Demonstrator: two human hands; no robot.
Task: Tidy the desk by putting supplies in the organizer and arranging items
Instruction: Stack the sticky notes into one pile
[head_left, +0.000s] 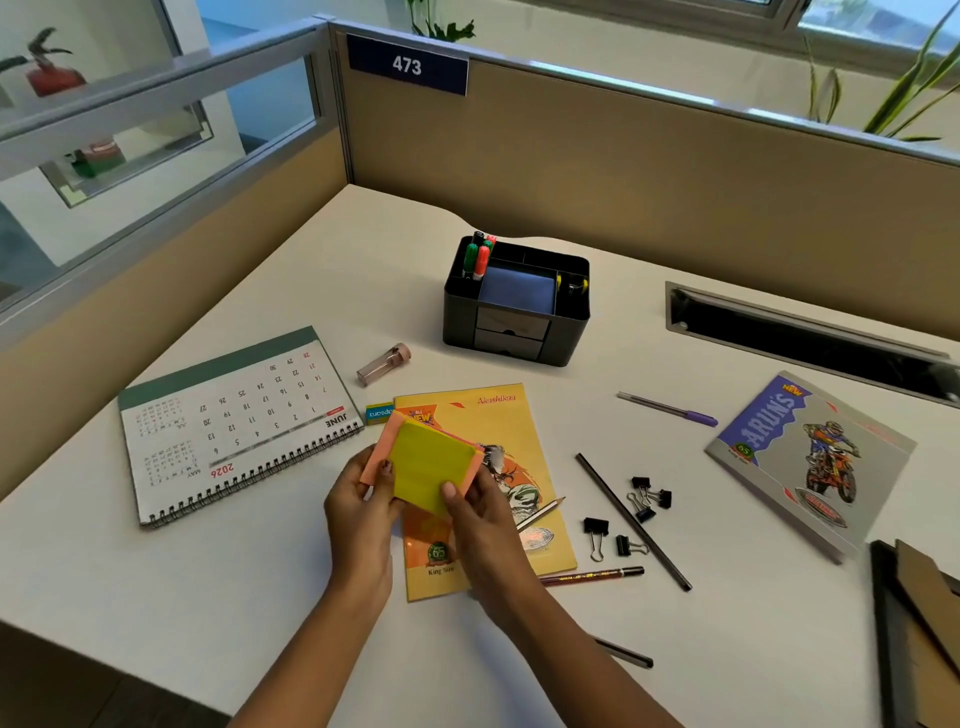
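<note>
The step in hand looked to be squaring up the sticky-note stack (423, 467), a yellow pad lying askew on an orange one, before it went to the organizer (517, 306). Done well, the two pads would be nudged until their edges matched, with pressure kept on the sides so no sheets fanned or peeled. The stack would then probably be carried flat toward the far edge of the tabletop (623, 291). There the organizer's middle compartment already held a blue pad (517, 293), beside the markers (477, 257), so the stack would likely go on top of it, lowered level rather than dropped.

The left hand (358, 499) pinched the stack at its left side, thumb on the top face. The right hand (483, 514) pinched the near right corner, its thumb also pressed on the yellow sheet. The fingers (449, 491) under the stack were hidden, so how they lay beneath could not be told.

The stack was tilted and held off the tabletop, over the far left corner of the yellow notebook (498, 415). It sat in the middle of the tabletop toward the near edge, well apart from the organizer.
</note>
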